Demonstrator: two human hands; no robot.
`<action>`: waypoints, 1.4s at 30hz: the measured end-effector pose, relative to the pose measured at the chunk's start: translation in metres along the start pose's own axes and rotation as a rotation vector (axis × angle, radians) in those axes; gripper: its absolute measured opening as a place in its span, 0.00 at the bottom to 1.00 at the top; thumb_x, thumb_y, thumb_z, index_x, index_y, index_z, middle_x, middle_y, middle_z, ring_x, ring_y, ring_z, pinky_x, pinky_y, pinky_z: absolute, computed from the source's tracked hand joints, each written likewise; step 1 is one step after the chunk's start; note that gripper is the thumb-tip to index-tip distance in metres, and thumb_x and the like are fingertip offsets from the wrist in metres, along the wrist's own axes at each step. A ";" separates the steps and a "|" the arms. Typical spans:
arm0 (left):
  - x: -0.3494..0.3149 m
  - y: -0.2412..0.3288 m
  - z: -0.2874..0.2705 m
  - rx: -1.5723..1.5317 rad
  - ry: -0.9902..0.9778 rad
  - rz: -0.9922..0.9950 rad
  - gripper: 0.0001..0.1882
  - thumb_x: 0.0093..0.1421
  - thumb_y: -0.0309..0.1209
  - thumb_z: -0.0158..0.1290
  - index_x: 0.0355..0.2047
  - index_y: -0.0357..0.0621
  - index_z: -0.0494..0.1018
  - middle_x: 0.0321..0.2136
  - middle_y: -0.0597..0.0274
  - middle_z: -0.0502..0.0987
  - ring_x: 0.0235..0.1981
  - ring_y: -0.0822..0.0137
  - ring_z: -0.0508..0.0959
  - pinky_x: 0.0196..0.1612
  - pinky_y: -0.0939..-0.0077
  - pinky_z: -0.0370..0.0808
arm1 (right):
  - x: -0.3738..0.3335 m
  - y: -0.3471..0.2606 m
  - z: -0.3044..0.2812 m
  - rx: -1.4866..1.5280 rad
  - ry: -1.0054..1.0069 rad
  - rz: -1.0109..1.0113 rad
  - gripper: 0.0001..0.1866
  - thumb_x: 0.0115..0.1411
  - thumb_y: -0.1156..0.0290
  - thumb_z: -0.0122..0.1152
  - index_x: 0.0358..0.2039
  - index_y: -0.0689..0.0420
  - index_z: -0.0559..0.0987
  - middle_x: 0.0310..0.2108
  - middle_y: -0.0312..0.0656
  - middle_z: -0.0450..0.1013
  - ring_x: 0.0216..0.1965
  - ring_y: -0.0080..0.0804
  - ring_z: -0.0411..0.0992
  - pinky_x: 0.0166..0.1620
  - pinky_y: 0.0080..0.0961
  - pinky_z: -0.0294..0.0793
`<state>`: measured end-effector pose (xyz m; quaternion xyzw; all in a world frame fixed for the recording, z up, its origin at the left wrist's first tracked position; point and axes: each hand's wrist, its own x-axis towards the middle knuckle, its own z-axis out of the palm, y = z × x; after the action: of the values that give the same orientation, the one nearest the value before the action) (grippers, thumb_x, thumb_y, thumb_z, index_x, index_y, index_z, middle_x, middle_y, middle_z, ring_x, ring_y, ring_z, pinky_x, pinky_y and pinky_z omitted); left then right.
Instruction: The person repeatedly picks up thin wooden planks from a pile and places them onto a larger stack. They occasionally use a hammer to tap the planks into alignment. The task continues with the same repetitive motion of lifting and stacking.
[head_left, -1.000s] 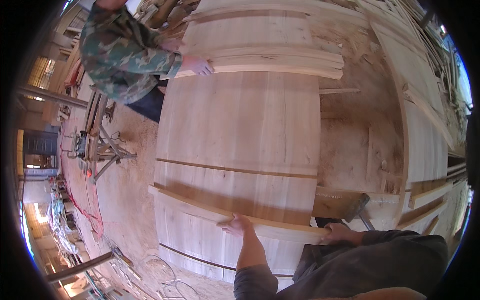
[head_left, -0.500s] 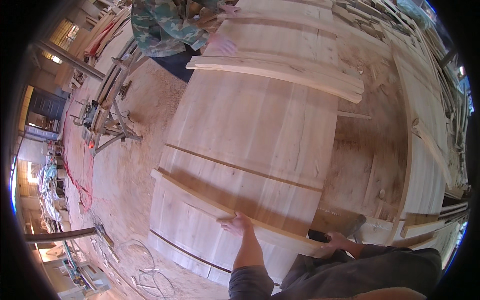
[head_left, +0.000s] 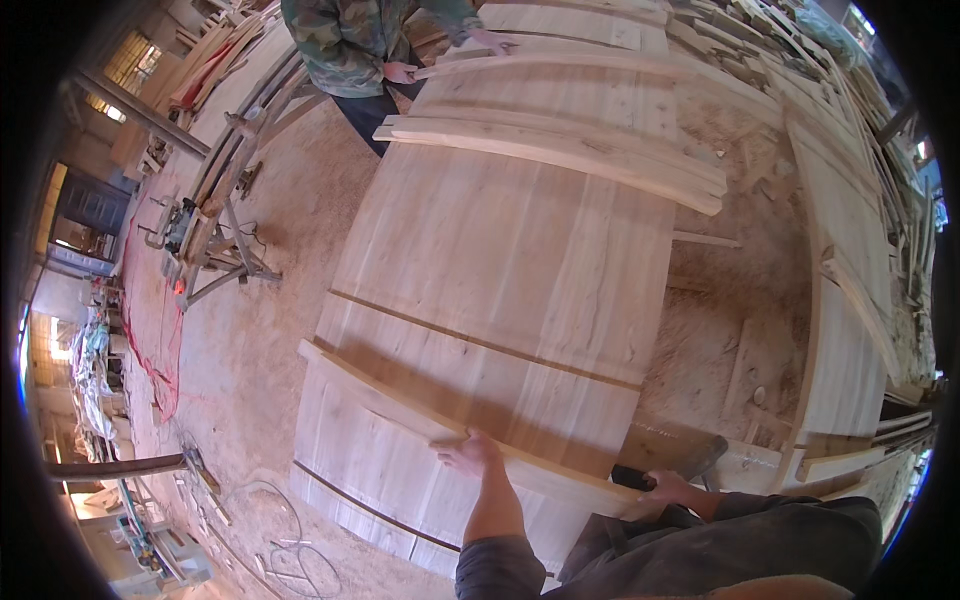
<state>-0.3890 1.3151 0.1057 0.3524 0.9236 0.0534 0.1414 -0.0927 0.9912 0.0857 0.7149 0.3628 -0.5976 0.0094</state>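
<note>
- A pale batten (head_left: 540, 470) is held across the wide panel (head_left: 500, 240), between two dark grooves (head_left: 460, 335).
- It's pinched mid-length by the left hand (head_left: 472, 456), and its right end is gripped by the right hand (head_left: 674, 490).
- Imo it's best held level, edge unrolled, with fingertips tucked clear of the underside.

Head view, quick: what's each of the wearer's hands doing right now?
Left hand: holding the long wooden bar.
Right hand: at the bar's right end; whether its grip is closed cannot be told.
</note>
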 end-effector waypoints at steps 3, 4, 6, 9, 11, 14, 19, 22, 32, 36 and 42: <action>0.005 -0.010 0.008 -0.010 0.026 0.012 0.49 0.56 0.40 0.55 0.67 0.25 0.41 0.55 0.35 0.63 0.55 0.42 0.66 0.58 0.53 0.68 | -0.002 -0.004 -0.002 -0.008 0.009 0.009 0.46 0.41 0.45 0.76 0.54 0.66 0.74 0.48 0.54 0.77 0.50 0.46 0.76 0.55 0.35 0.73; 0.005 -0.010 0.008 -0.013 0.026 0.011 0.49 0.56 0.40 0.55 0.67 0.24 0.41 0.55 0.34 0.63 0.55 0.42 0.66 0.59 0.53 0.68 | -0.002 -0.003 0.000 -0.006 0.009 0.012 0.46 0.41 0.44 0.76 0.54 0.66 0.74 0.48 0.53 0.77 0.50 0.46 0.76 0.55 0.35 0.73; 0.005 -0.009 0.010 -0.024 0.020 0.007 0.49 0.56 0.39 0.55 0.67 0.24 0.41 0.55 0.33 0.63 0.55 0.41 0.66 0.59 0.53 0.67 | -0.001 0.000 0.000 -0.001 0.003 0.020 0.47 0.41 0.44 0.76 0.54 0.66 0.74 0.48 0.53 0.77 0.50 0.46 0.76 0.55 0.35 0.73; 0.003 -0.005 0.006 -0.031 0.008 -0.001 0.49 0.56 0.39 0.55 0.67 0.25 0.41 0.55 0.33 0.63 0.55 0.41 0.66 0.59 0.52 0.67 | -0.002 0.000 0.000 0.003 -0.010 0.030 0.47 0.41 0.43 0.76 0.54 0.66 0.74 0.48 0.53 0.77 0.49 0.45 0.76 0.55 0.35 0.73; 0.003 -0.004 0.003 -0.021 0.005 -0.011 0.49 0.56 0.39 0.55 0.67 0.25 0.42 0.55 0.33 0.63 0.55 0.41 0.67 0.59 0.52 0.68 | -0.003 -0.003 -0.002 -0.011 -0.017 0.031 0.47 0.41 0.43 0.76 0.54 0.66 0.74 0.48 0.53 0.77 0.49 0.45 0.76 0.55 0.35 0.73; 0.002 -0.004 0.001 -0.039 0.006 -0.017 0.49 0.56 0.40 0.56 0.67 0.26 0.42 0.55 0.35 0.63 0.55 0.42 0.67 0.58 0.52 0.68 | 0.000 0.003 0.002 -0.023 0.016 0.014 0.47 0.39 0.42 0.76 0.53 0.64 0.75 0.44 0.50 0.79 0.47 0.43 0.78 0.54 0.35 0.74; -0.001 0.001 -0.004 -0.029 0.020 -0.011 0.49 0.55 0.40 0.56 0.67 0.27 0.43 0.55 0.37 0.64 0.54 0.43 0.67 0.57 0.53 0.69 | -0.001 0.001 0.001 -0.009 0.005 0.023 0.47 0.39 0.43 0.76 0.53 0.64 0.76 0.43 0.50 0.79 0.46 0.44 0.78 0.53 0.34 0.75; 0.002 -0.002 0.000 -0.007 0.021 -0.010 0.50 0.55 0.41 0.56 0.67 0.27 0.43 0.54 0.38 0.64 0.54 0.44 0.67 0.57 0.53 0.68 | -0.002 0.000 0.000 0.008 0.001 0.034 0.46 0.40 0.44 0.76 0.53 0.64 0.75 0.44 0.51 0.79 0.47 0.43 0.78 0.53 0.34 0.75; 0.006 -0.008 0.005 -0.003 0.033 0.001 0.49 0.55 0.42 0.56 0.67 0.26 0.44 0.55 0.38 0.64 0.56 0.45 0.66 0.59 0.55 0.66 | -0.001 -0.001 0.001 0.022 -0.003 0.019 0.44 0.41 0.48 0.76 0.53 0.64 0.75 0.45 0.53 0.78 0.48 0.44 0.77 0.52 0.35 0.76; 0.005 -0.006 0.001 -0.025 0.007 -0.017 0.49 0.54 0.42 0.56 0.66 0.26 0.45 0.56 0.37 0.63 0.56 0.45 0.65 0.59 0.55 0.66 | -0.002 -0.004 -0.001 0.028 -0.023 0.024 0.43 0.42 0.52 0.77 0.54 0.66 0.74 0.46 0.54 0.78 0.48 0.43 0.77 0.53 0.34 0.74; 0.005 -0.006 0.002 -0.007 0.028 -0.014 0.50 0.53 0.43 0.57 0.66 0.27 0.46 0.55 0.39 0.64 0.55 0.46 0.66 0.57 0.55 0.67 | 0.000 -0.002 0.001 0.027 -0.021 0.010 0.43 0.43 0.52 0.76 0.55 0.66 0.74 0.46 0.53 0.78 0.48 0.42 0.77 0.53 0.34 0.74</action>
<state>-0.3954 1.3142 0.1014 0.3444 0.9278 0.0606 0.1301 -0.0944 0.9921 0.0867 0.7106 0.3508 -0.6099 0.0066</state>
